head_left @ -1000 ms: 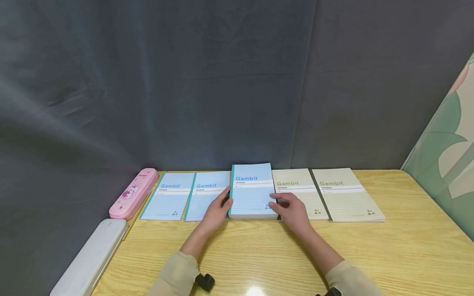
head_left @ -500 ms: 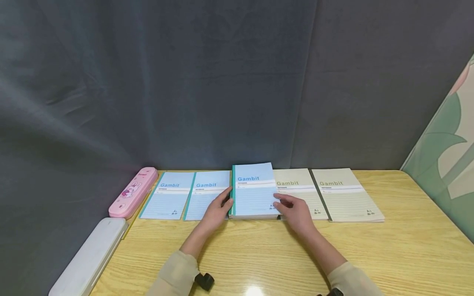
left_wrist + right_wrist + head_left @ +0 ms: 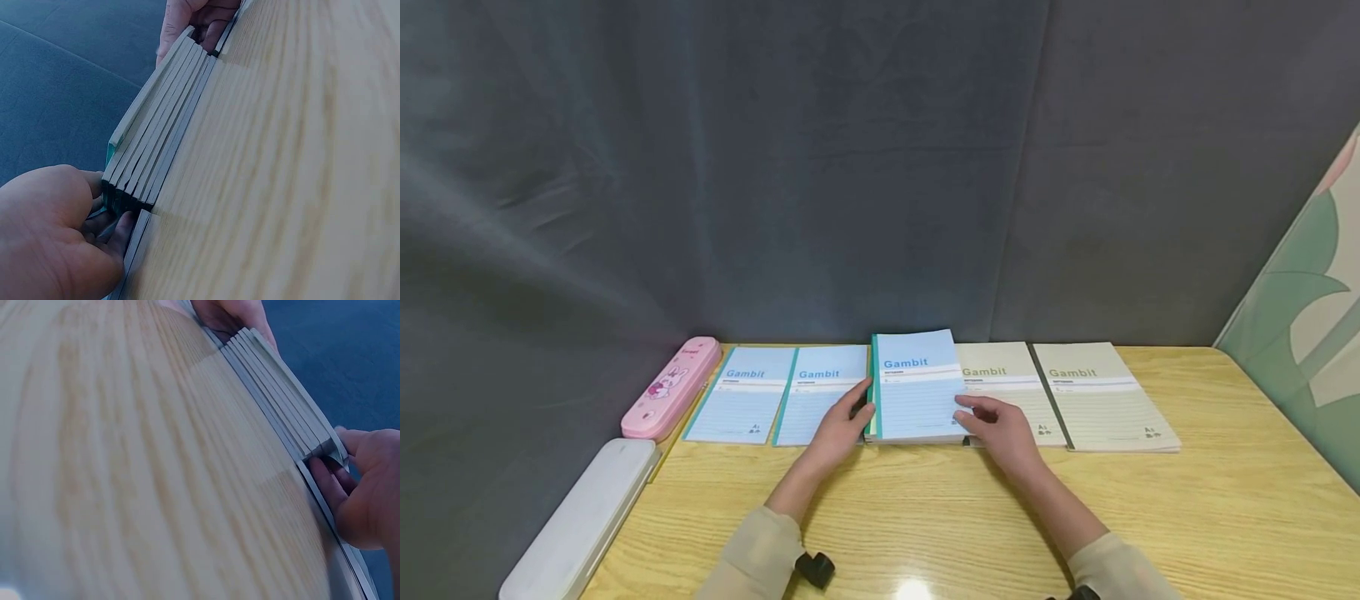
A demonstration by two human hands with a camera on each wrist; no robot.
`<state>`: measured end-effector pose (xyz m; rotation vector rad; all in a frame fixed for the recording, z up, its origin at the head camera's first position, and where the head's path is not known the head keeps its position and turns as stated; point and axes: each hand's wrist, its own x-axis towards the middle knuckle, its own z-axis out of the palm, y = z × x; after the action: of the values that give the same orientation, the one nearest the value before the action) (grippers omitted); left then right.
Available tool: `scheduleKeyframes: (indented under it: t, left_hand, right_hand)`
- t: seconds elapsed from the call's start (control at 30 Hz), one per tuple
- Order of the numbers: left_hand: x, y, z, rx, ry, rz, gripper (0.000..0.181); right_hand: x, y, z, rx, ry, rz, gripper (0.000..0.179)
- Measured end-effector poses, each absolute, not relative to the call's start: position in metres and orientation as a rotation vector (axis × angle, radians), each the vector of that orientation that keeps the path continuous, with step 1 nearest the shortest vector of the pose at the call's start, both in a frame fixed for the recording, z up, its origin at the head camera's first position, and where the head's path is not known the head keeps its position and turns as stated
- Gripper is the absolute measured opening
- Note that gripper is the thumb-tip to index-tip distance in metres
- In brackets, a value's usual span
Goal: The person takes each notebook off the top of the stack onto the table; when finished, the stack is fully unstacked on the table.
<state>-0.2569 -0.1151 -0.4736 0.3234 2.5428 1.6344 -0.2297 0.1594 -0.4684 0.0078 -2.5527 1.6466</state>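
A stack of notebooks (image 3: 161, 119) lies in the middle of the row, its page edges showing in both wrist views. On top is a blue notebook (image 3: 919, 396) with a teal spine, offset to the right of those beneath. My left hand (image 3: 837, 427) touches the stack's left side, fingertips against the spines. At the other side, my right hand (image 3: 1002, 432) pinches the top notebook's right edge; the right wrist view has that corner slightly raised and bent. Blue notebooks (image 3: 826, 392) lie flat to the left, cream notebooks (image 3: 1093, 400) with dark spines to the right.
A pink pencil case (image 3: 672, 390) and a white case (image 3: 580, 521) lie along the left edge of the wooden table (image 3: 925, 517). A dark grey curtain (image 3: 850, 167) hangs behind the table. A patterned wall panel (image 3: 1311, 300) stands at the right.
The top blue notebook has slid slightly right with my right hand, so it no longer lines up with the stack beneath. My left hand has stayed almost in place.
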Motion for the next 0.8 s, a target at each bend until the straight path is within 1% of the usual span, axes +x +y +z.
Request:
scheduleKeyframes:
  t: [0.17, 0.53, 0.8]
  left_hand:
    - [-0.257, -0.116, -0.473, 0.333, 2.536, 1.642, 0.054]
    - [-0.256, -0.115, -0.471, 0.337, 2.553, 1.617, 0.054]
    - [-0.256, -0.115, -0.470, 0.342, 2.548, 1.624, 0.054]
  right_hand:
    - [-0.230, 0.159, -0.468, -0.033, -2.547, 1.642, 0.027]
    - [-0.225, 0.170, -0.465, -0.189, -2.391, 1.874, 0.029]
    - [-0.227, 0.175, -0.466, -0.192, -2.272, 2.051, 0.032]
